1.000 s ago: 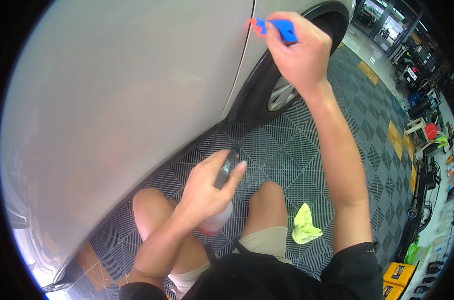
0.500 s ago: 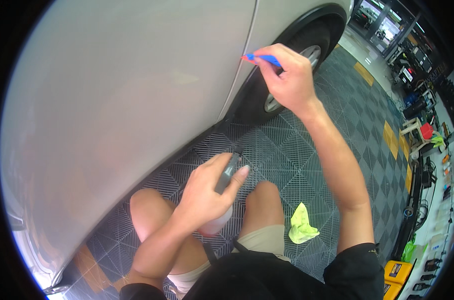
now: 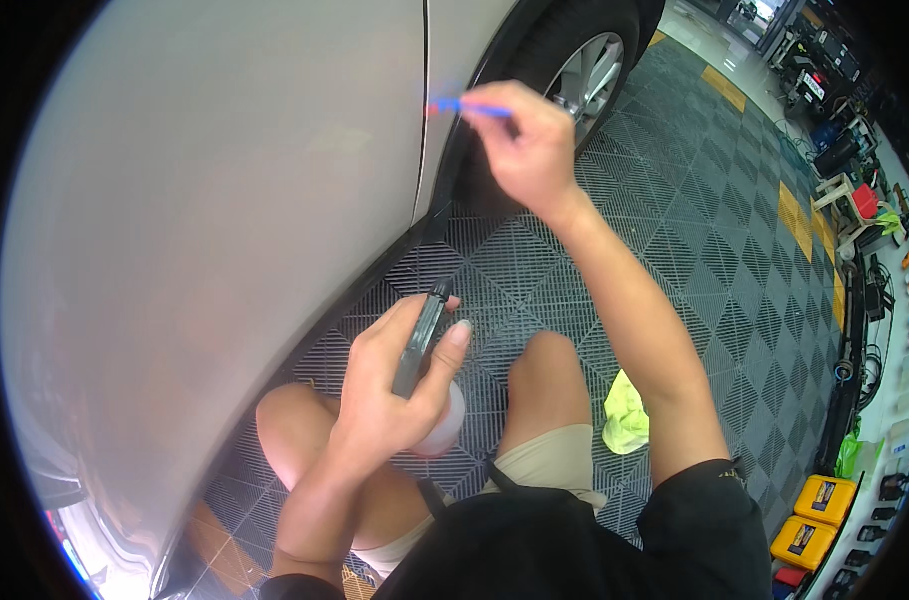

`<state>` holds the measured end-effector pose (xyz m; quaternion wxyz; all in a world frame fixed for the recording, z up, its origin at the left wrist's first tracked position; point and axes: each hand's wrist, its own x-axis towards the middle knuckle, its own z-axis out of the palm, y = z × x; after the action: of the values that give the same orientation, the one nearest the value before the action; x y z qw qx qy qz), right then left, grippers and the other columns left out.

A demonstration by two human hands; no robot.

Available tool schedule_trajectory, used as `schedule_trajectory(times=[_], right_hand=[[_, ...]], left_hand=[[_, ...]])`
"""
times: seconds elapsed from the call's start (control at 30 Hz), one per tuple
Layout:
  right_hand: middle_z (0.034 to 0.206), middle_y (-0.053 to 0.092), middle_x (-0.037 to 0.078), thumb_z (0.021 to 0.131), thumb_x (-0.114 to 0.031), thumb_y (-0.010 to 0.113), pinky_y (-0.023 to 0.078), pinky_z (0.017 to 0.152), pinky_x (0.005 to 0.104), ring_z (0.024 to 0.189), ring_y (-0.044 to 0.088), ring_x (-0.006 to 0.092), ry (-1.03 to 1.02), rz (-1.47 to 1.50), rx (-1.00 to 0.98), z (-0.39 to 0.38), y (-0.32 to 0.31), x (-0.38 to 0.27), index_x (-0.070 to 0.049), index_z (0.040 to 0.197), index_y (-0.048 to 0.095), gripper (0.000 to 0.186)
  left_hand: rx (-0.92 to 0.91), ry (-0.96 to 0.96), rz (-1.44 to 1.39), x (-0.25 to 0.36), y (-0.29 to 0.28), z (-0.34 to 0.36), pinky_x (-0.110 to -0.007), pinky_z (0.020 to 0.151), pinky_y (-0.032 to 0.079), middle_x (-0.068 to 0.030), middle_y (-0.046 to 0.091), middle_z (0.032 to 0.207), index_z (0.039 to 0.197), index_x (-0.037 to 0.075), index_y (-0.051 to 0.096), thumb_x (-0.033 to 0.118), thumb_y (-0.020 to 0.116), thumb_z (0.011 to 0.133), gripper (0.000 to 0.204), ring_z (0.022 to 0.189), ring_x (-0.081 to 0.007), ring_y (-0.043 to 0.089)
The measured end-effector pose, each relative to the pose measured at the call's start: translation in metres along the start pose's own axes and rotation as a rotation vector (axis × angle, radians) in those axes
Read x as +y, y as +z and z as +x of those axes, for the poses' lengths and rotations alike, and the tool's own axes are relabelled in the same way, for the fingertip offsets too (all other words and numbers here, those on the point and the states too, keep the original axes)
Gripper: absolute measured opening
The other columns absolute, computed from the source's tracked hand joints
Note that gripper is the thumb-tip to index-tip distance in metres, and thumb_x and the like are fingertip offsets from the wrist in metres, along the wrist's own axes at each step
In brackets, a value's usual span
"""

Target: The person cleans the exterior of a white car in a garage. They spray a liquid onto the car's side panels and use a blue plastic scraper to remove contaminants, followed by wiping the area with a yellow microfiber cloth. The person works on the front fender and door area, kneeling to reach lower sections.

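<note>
My right hand is closed in a pinch round a slim blue brush with a red tip. Its tip is at the narrow upright seam between two panels of a silver-grey car; motion blurs it slightly. Lower down, between my knees, my left hand wraps round the dark grey trigger head of a spray bottle. Below the hand shows part of its translucent body, slightly pinkish. The nozzle points up toward the car's lower edge, and my palm hides much of the bottle.
A car wheel stands just beyond my right hand. On the grey tiled floor, a yellow-green cloth lies beside my right knee. Two yellow cases and a stool stand along the right side, near cluttered shelving.
The view has turned to the right, so the car and wheel sit further left. The brush tip stays by the seam. My left hand still holds the spray bottle, its head tilted more upright.
</note>
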<state>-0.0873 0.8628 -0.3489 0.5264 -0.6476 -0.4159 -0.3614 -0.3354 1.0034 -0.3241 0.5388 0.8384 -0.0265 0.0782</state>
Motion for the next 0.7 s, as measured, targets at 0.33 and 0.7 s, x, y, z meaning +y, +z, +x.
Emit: schedule_trajectory(times=[0.33, 0.7], right_hand=[[0.095, 0.076, 0.015, 0.092, 0.004, 0.072, 0.059, 0.074, 0.036, 0.084, 0.075, 0.0303, -0.013, -0.036, -0.088, -0.037, 0.015, -0.005, -0.001, 0.102, 0.075, 0.011], [0.093, 0.075, 0.014, 0.092, 0.002, 0.073, 0.057, 0.067, 0.0362, 0.078, 0.073, 0.03, 0.132, -0.02, -0.08, -0.066, 0.027, 0.002, -0.002, 0.104, 0.076, 0.013]], left_hand=[[-0.01, -0.014, 0.027, -0.009, -0.002, -0.005, -0.033, 0.069, 0.052, -0.0139, 0.068, 0.089, 0.119, -0.006, 0.068, 0.017, 0.071, 0.102, 0.028, 0.072, -0.0191, 0.066], [-0.051, -0.049, -0.002, 0.0, -0.005, 0.001, -0.035, 0.076, 0.054, -0.0179, 0.069, 0.095, 0.12, -0.007, 0.067, 0.016, 0.073, 0.101, 0.03, 0.08, -0.025, 0.068]])
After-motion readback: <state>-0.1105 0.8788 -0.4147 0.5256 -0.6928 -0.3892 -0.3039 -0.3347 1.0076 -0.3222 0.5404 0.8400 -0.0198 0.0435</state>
